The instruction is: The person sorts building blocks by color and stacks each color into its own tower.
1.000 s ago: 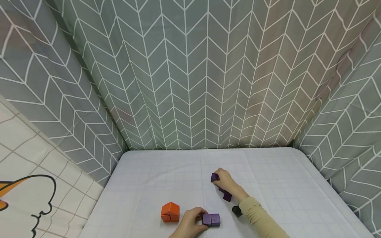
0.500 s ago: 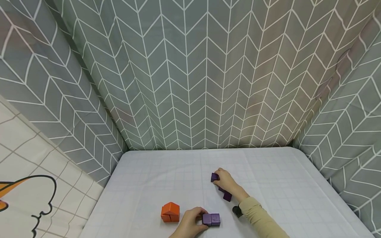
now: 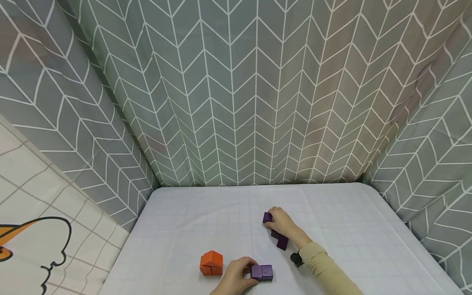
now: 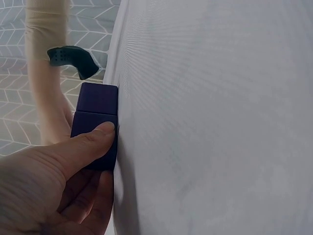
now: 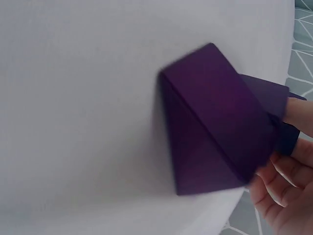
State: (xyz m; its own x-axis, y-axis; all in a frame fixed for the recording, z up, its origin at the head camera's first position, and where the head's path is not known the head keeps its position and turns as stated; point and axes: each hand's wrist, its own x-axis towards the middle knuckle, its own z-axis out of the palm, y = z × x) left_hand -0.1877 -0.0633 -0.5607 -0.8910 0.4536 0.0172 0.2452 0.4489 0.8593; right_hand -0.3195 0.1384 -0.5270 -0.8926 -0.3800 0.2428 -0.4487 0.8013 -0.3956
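Observation:
My left hand (image 3: 237, 276) pinches the left one of two purple blocks (image 3: 267, 272) that sit side by side on the white-covered table. In the left wrist view the thumb (image 4: 100, 137) presses on the nearer block's face, and the farther block (image 4: 98, 98) touches it end to end. Farther out, my right hand (image 3: 283, 224) grips a dark purple block (image 3: 267, 217) at its fingertips. More purple pieces (image 3: 282, 242) lie just under and beside that hand. Up close in the right wrist view, a purple wedge-shaped block (image 5: 215, 112) partly hides the gripped one.
Left of my left hand stands a small stack of orange blocks (image 3: 211, 263) with a triangular top. A black wrist device (image 3: 296, 259) shows at the right sleeve. Patterned grey curtains (image 3: 236, 102) hang around the table (image 3: 177, 229).
My right hand has shifted slightly away and to the right with the purple block, and the pieces beside it have shifted a little too. My left hand stays in place.

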